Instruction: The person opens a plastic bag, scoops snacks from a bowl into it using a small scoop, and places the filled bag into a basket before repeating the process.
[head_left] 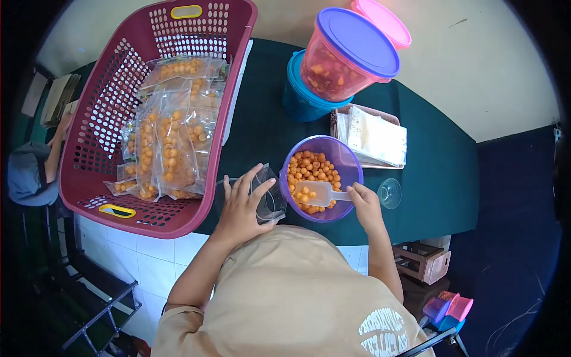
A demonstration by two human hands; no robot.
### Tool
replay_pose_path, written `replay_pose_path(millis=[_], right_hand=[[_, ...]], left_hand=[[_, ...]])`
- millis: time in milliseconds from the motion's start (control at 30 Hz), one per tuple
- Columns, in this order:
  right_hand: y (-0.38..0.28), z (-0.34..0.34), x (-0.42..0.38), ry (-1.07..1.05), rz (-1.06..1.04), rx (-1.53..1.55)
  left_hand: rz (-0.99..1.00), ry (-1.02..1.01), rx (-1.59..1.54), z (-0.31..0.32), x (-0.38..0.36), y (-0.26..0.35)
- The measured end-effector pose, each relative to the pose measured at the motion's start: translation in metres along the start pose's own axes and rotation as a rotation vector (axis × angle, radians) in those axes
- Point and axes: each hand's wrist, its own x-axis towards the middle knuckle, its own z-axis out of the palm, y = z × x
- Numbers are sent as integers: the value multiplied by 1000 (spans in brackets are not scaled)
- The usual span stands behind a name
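My right hand grips the handle of a translucent plastic scoop. A few round orange snack balls lie in the scoop, which rests over the purple bucket. More orange snack balls fill the lower part of that bucket. Just left of the bucket, my left hand holds a clear plastic bag, its fingers spread around the bag's mouth. The bag's opening faces the bucket, and no snack balls show inside it.
A maroon laundry basket at left holds several filled snack bags. Behind the bucket stand stacked pink and blue tubs and a tray of flat bags. A clear cup sits right. Another person is at far left.
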Motion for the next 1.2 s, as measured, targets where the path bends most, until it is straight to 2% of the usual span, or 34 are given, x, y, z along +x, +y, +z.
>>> replay_pose_path(millis=[133, 233, 300, 500, 633, 900, 1133, 1200], right_hand=[[8, -10, 2, -5, 68, 127], [-6, -15, -4, 6, 84, 192], [-18, -15, -8, -45, 96, 340], [-24, -5, -7, -102, 20, 161], [-35, -2, -8, -124, -5, 148], [-50, 1, -9, -59, -35, -45], [-40, 0, -8, -37, -56, -71], [-38, 2, -7, -43, -63, 19]], left_hand=[[-4, 20, -22, 4, 2, 2], [21, 34, -26, 6, 1, 2], [37, 31, -18, 5, 3, 3], [36, 57, -8, 8, 1, 5], [27, 103, -33, 10, -2, 5], [15, 91, -58, 10, -3, 6], [29, 120, -106, 15, -6, 1], [43, 142, -95, 15, -7, 0]])
